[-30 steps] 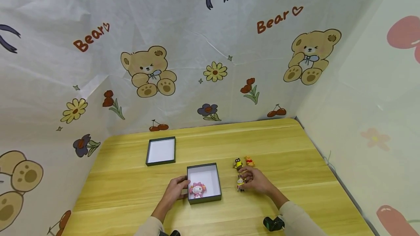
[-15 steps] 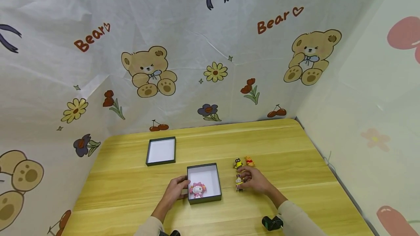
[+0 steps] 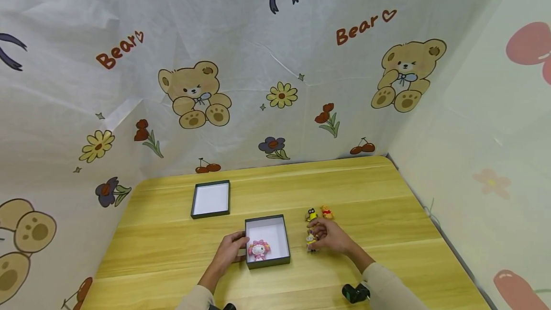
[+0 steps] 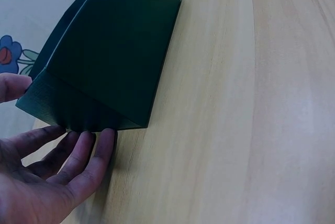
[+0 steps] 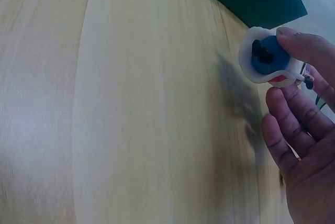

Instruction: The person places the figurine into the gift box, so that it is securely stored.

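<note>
In the head view my left hand (image 3: 229,249) holds the left wall of an open dark green box (image 3: 268,263) with a white inside. The left wrist view shows its fingertips against the box's outer side and the thumb at the rim. A pink and white figurine (image 3: 259,250) lies inside, at the front left. To the right of the box, my right hand (image 3: 334,237) pinches a small white and yellow toy figurine (image 3: 311,239) between thumb and fingers. From below, in the right wrist view, that figurine (image 5: 248,59) shows a white skirt-like edge, blue underside and black feet above the table.
Beyond the right hand stand a yellow and black figurine (image 3: 312,214) and a Winnie-the-Pooh figurine (image 3: 327,212) in a red top. A shallow dark box lid (image 3: 211,199), white inside, lies at the back left. Printed cloth walls (image 3: 249,123) border the wooden table (image 3: 172,243).
My right hand has shifted slightly left with the figurine in its grip, a little closer to the box. The left hand and the box stay in place.
</note>
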`<control>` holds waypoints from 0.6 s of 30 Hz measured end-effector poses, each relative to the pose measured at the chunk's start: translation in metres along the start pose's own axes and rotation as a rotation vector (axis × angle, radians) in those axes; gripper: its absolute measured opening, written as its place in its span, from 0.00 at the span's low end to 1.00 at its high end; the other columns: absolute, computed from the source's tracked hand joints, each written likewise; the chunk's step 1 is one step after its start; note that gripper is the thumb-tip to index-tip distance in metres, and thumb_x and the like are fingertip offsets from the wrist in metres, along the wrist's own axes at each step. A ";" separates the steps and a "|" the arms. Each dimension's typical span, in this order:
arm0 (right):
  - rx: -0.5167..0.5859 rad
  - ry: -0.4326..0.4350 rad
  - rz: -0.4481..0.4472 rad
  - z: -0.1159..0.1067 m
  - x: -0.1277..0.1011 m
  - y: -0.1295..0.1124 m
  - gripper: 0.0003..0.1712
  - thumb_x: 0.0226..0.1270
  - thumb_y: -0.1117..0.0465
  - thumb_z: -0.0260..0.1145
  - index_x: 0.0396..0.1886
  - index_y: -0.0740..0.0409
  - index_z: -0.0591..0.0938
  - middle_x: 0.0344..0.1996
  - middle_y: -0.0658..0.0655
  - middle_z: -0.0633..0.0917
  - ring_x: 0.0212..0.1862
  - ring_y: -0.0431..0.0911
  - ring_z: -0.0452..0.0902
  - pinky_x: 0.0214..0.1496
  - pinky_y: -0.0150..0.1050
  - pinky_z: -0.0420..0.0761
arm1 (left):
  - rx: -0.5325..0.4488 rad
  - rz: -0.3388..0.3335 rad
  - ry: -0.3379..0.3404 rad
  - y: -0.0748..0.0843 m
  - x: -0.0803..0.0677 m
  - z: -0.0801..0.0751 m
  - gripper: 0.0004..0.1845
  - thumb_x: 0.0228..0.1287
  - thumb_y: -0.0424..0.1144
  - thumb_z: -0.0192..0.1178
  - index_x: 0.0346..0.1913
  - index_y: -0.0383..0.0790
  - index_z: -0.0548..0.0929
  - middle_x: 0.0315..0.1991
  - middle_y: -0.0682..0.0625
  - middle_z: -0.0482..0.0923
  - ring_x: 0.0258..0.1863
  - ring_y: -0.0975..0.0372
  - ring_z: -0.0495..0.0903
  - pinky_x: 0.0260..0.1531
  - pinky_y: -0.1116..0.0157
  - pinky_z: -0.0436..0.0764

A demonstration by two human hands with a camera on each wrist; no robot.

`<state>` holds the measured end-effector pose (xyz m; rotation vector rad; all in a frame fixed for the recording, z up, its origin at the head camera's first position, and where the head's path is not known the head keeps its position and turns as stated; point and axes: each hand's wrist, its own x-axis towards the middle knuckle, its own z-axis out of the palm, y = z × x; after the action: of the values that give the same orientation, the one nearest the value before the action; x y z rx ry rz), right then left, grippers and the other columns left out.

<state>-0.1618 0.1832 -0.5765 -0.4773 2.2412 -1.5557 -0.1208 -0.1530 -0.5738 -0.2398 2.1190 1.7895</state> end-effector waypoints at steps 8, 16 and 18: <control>-0.001 -0.008 -0.016 0.004 0.006 -0.007 0.31 0.50 0.65 0.77 0.54 0.70 0.76 0.37 0.58 0.81 0.36 0.44 0.75 0.36 0.31 0.77 | -0.032 -0.005 0.004 -0.002 0.002 0.000 0.32 0.70 0.42 0.53 0.65 0.18 0.62 0.53 0.32 0.74 0.48 0.53 0.78 0.44 0.55 0.83; 0.007 0.002 0.006 0.007 0.012 -0.021 0.32 0.50 0.63 0.77 0.55 0.70 0.77 0.39 0.59 0.82 0.39 0.46 0.77 0.38 0.32 0.78 | -0.017 -0.012 0.009 -0.003 0.003 0.000 0.32 0.70 0.43 0.54 0.65 0.18 0.63 0.53 0.33 0.75 0.48 0.53 0.78 0.44 0.55 0.83; 0.007 0.004 0.013 0.007 0.013 -0.024 0.33 0.50 0.62 0.77 0.55 0.70 0.77 0.39 0.58 0.82 0.40 0.46 0.77 0.39 0.33 0.79 | -0.018 -0.011 0.009 -0.003 0.002 0.000 0.32 0.70 0.43 0.54 0.65 0.18 0.63 0.52 0.33 0.75 0.48 0.53 0.78 0.44 0.55 0.83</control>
<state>-0.1684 0.1629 -0.5579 -0.4577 2.2361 -1.5592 -0.1220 -0.1529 -0.5772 -0.2645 2.1046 1.8047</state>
